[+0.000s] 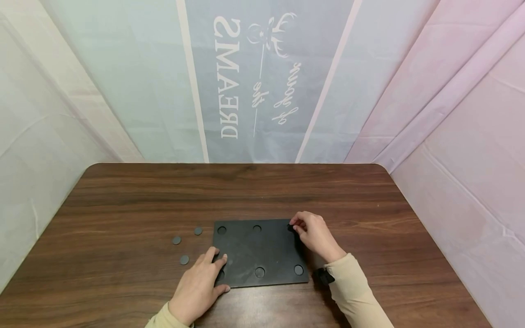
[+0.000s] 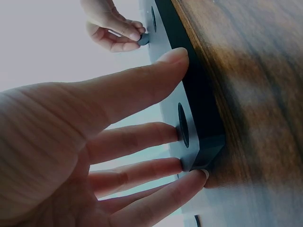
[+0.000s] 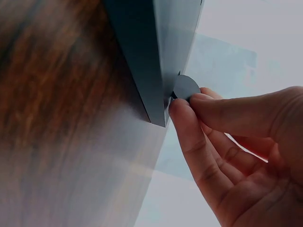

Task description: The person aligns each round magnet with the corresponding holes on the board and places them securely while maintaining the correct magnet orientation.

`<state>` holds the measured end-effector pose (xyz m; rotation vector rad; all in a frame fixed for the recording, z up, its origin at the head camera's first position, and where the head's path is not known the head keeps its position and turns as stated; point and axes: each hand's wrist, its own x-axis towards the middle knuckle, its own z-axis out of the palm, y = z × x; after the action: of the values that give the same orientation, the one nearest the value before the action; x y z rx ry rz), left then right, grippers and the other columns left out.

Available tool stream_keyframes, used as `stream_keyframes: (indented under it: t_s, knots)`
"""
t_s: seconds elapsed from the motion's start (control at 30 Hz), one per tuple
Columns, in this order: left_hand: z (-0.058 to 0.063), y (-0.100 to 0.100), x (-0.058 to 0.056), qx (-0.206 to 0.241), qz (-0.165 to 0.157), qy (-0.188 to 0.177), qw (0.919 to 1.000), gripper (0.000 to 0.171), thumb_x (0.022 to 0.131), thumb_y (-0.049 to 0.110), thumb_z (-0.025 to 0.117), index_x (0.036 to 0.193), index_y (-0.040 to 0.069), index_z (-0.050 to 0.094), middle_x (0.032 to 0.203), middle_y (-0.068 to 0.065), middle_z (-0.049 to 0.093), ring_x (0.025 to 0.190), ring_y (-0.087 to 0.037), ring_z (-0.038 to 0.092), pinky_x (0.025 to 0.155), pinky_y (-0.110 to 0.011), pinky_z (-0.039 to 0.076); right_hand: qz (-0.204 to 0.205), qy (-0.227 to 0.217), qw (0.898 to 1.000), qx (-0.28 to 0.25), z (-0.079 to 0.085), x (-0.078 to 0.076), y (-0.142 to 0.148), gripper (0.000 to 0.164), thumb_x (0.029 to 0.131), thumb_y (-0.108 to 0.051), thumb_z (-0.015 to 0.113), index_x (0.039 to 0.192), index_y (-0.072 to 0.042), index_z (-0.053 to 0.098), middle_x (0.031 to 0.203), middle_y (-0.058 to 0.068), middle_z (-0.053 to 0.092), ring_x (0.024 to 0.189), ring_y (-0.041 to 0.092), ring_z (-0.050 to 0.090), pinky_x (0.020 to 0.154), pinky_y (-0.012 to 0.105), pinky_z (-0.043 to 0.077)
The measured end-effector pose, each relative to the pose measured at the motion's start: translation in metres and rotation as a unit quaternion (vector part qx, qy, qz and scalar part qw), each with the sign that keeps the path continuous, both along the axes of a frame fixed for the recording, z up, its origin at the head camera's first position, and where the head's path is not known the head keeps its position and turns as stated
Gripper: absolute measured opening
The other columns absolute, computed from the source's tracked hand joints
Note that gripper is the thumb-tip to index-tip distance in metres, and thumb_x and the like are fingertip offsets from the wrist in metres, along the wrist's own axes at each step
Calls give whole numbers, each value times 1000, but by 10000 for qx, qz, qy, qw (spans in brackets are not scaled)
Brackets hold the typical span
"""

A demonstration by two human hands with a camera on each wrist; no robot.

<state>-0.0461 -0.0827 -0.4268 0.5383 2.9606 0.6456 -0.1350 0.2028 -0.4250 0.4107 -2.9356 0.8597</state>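
A flat dark rectangular board point(image 1: 262, 250) with round recesses along its far and near edges lies on the table. My left hand point(image 1: 198, 284) rests at its near left corner, fingers spread on the top and side, thumb at the front edge. My right hand point(image 1: 316, 234) is over the far right corner. Its thumb and fingers pinch a small dark disc point(image 3: 187, 86), tilted on edge against the board's face at the recess there. A grey round face shows in the near right recess point(image 1: 298, 270). The near left recess is partly hidden by my left hand.
Left of the board, three loose dark discs point(image 1: 184, 259) lie on the brown wooden table point(image 1: 135, 200). Printed cloth point(image 1: 262, 91) hangs behind the table's far edge, with pale cloth at both sides. A black band point(image 1: 325, 276) is on my right wrist.
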Motion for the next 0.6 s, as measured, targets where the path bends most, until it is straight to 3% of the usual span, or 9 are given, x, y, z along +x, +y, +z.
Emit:
stream_keyframes:
  t_s: [0.6]
  knots:
    - [-2, 0, 2, 10, 20, 48, 10000, 63, 67, 27, 86, 120, 1, 66, 121, -15, 55, 103, -31, 59, 64, -39, 53, 116, 24, 9998, 183, 0, -5, 0, 14, 84, 6, 66, 83, -7, 71, 81, 4, 66, 68, 13, 61, 62, 28, 51]
